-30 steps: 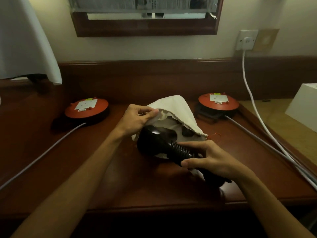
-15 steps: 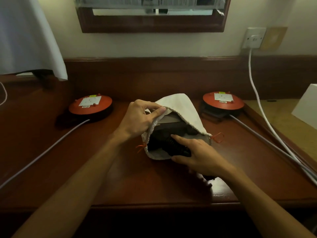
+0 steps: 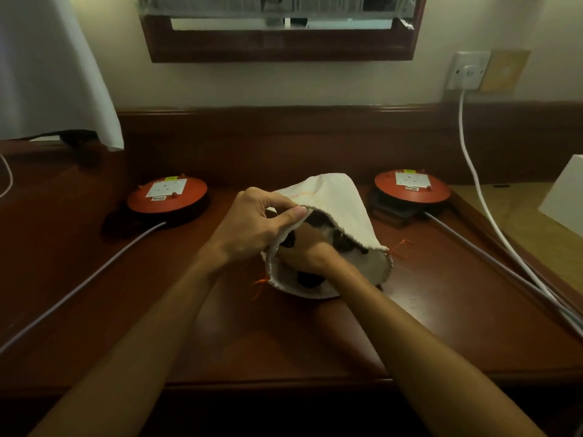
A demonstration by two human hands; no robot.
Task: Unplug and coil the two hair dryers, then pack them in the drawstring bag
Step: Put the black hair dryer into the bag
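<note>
A cream drawstring bag [image 3: 342,203] with orange cords lies on its side mid-desk, its mouth facing me. My left hand [image 3: 255,225] pinches the upper rim of the mouth and holds it up. My right hand [image 3: 307,252] is reaching inside the bag; its fingers are hidden there. Black parts of a hair dryer [image 3: 310,279] show in the mouth below my right wrist, and more dark shapes [image 3: 347,244] lie deeper in. What the right hand holds cannot be seen.
Two red round extension reels sit on the desk, one on the left [image 3: 167,195] and one on the right [image 3: 412,186], each with a grey cable running toward me. A white cable [image 3: 479,184] hangs from the wall socket [image 3: 469,70]. A white box [image 3: 564,197] stands far right.
The black hair dryer has gone from outside the bag mouth into the bag. My right hand followed it inside. My left hand kept holding the rim.
</note>
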